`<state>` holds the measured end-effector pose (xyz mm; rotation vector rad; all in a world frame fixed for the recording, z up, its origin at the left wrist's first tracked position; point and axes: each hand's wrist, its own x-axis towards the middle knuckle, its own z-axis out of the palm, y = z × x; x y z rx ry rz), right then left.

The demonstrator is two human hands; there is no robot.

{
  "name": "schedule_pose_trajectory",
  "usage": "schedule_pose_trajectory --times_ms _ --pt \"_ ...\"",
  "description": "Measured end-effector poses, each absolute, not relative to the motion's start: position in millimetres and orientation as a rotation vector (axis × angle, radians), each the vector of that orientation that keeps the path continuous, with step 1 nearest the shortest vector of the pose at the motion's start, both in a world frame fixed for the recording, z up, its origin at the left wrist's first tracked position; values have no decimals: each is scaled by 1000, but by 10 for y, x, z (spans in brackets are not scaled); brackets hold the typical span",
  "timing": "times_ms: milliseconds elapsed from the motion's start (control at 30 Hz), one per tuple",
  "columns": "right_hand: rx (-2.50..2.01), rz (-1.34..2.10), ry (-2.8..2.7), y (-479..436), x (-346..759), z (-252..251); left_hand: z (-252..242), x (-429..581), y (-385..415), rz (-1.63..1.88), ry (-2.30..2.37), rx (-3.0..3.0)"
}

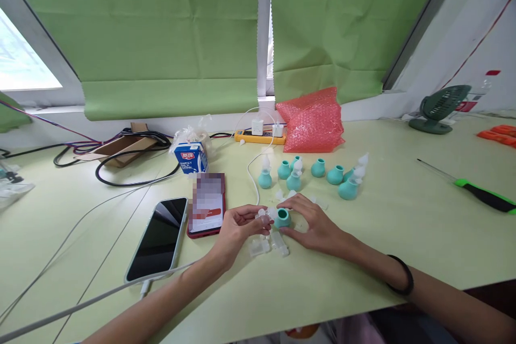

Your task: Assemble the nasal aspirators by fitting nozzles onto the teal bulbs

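In my right hand [316,224] is a small teal rubber bulb [284,220], its round dark mouth tipped toward me. Thumb and fingers hold it from the right side. Just left of it, my left hand [238,229] pinches a small clear plastic nozzle piece [264,215] close to the bulb's mouth. Its exact shape is partly hidden by the fingers. Loose translucent plastic parts [279,244] lie on the table below the hands. Behind them stand several more teal bulbs [335,175], some with a translucent tip fitted, such as the bulb [265,178] at the left.
Two phones [159,239] [206,209] lie left of my hands, with a white cable across the table [403,236]. Farther back are a blue milk carton [191,158], a yellow power strip [242,136] and red bubble wrap [314,123]. A screwdriver [484,193] and fan [439,108] are at right.
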<state>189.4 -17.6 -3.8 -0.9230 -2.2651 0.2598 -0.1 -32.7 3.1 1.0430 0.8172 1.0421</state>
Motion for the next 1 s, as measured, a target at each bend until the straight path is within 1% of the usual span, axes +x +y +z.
schedule_pose_trajectory --times_ms 200,367,633,1000 --pt "-825 238 -2082 -263 1886 52 54 13 -349 1007 746 1095" --pt "-802 168 -2174 -265 1896 15 58 29 -364 952 713 1148" --pt "-750 -40 -2252 -239 1881 -118 102 80 -403 869 834 1292" --pt "-804 -237 -2291 -312 1866 -117 63 93 -475 922 1048 1634"
